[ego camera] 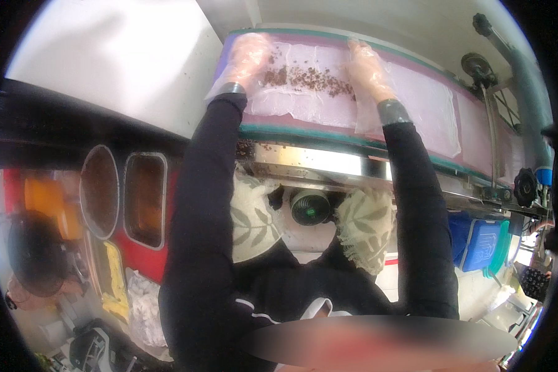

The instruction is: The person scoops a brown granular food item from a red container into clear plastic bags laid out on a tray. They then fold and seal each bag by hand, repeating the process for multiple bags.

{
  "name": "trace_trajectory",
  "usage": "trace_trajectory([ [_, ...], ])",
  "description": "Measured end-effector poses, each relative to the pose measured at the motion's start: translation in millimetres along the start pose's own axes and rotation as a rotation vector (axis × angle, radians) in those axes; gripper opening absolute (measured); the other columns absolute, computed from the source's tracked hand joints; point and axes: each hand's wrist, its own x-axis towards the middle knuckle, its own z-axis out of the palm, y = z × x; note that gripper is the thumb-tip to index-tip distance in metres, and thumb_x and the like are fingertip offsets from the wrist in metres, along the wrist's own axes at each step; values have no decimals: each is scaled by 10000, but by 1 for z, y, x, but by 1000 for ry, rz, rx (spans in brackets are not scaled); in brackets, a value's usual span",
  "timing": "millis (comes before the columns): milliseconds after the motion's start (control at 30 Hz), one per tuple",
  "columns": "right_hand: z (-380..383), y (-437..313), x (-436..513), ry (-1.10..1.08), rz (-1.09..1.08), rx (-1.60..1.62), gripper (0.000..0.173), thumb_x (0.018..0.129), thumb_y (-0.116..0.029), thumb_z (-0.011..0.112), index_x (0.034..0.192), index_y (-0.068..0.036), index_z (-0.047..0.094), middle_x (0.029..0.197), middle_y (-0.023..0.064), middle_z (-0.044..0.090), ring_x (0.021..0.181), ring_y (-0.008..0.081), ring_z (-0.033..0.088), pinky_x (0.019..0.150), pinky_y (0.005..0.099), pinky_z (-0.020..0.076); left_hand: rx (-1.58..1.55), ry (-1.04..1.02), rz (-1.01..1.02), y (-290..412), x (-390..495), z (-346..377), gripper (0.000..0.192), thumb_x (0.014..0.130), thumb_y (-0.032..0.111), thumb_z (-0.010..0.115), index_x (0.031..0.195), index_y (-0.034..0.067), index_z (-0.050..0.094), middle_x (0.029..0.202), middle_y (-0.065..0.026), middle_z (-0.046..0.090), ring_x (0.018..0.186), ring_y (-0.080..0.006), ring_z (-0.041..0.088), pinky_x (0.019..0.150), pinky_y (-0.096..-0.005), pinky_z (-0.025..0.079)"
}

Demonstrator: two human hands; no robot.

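Note:
A pinkish conveyor belt point(474, 116) with green edges runs across before me. Thin, moist-looking translucent white sheets point(414, 111) lie along it. Loose brown crumbs point(311, 78) form a rough band on the sheet between my hands. Over that sheet's left part is my left hand point(250, 56), in a clear plastic glove, its fingers near the belt's far edge. My right hand point(368, 72), gloved the same way, rests at the crumbs' right end, fingertips near the far edge too. Glare and the loose gloves hide whether either hand pinches the sheet.
Brown crumbs also lie on the metal ledge point(307, 158) below the belt. At left stand an oval metal container point(100, 149) and a rectangular metal pan point(145, 155), both with brown contents. Metal rods and a black knob point(524, 187) flank the belt at right, near a blue crate point(481, 244).

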Motion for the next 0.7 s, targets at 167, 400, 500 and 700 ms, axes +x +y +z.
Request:
trace_trajectory([
  [167, 3, 7, 11, -214, 205, 50, 401, 866, -298, 717, 1151, -17, 740, 1112, 251, 728, 1106, 423, 680, 975, 459, 530, -166, 97, -9, 2, 6, -1, 423, 905, 432, 649, 1082, 73, 786, 1037, -195, 754, 1000, -376, 709, 897, -446, 550],
  [400, -7, -15, -16, -188, -19, 128, 403, 888, -391, 738, 1042, -19, 759, 1028, 226, 741, 1002, 392, 702, 917, 429, 543, -214, -163, 188, 28, -18, -13, 378, 913, 360, 658, 905, -5, 755, 934, -251, 722, 894, -410, 703, 777, -456, 539],
  [500, -22, -14, -37, -187, 45, 248, 436, 904, -423, 729, 1133, -52, 737, 1109, 203, 739, 1023, 350, 705, 926, 416, 538, -621, -199, 7, 30, -49, -42, 336, 892, 311, 690, 892, -24, 714, 825, -222, 692, 772, -346, 667, 722, -420, 515],
  [700, -32, -26, -66, -170, -113, 301, 380, 961, -336, 681, 1250, -90, 703, 1179, 169, 730, 1058, 297, 704, 957, 406, 527, -493, -110, 178, 21, -84, -67, 321, 939, 341, 663, 932, 23, 706, 887, -178, 716, 833, -335, 666, 767, -409, 511],
])
